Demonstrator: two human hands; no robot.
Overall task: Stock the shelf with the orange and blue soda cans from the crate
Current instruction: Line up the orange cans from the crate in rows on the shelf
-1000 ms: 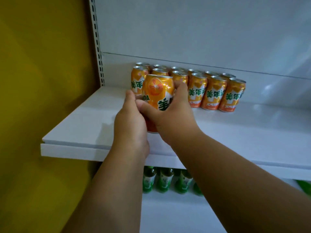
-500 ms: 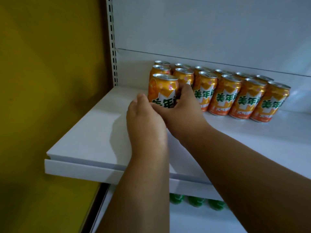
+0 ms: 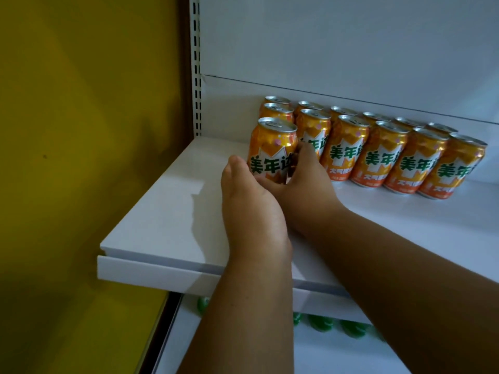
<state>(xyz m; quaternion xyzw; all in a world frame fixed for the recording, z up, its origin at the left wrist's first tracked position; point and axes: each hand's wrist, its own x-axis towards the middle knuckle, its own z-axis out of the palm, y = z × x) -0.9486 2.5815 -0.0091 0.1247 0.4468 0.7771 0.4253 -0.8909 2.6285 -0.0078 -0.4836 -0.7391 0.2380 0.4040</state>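
An orange soda can [image 3: 272,149] stands upright on the white shelf [image 3: 167,211], at the left end in front of the stocked rows. My right hand [image 3: 307,190] curls round its right side and lower front. My left hand [image 3: 251,209] lies against its left side, thumb tip touching the can and the other fingers hidden. Behind and to the right stand several more orange cans [image 3: 383,157] in two rows along the back panel. No blue can or crate is in view.
A slotted metal upright [image 3: 196,66] and a yellow wall [image 3: 81,130] bound the shelf on the left. Bare shelf surface lies left of and in front of the cans. Green bottle tops [image 3: 324,322] show on the lower shelf.
The can was carried forward between both hands and now stands on the shelf in front of the left column. The view has shifted closer and to the left.
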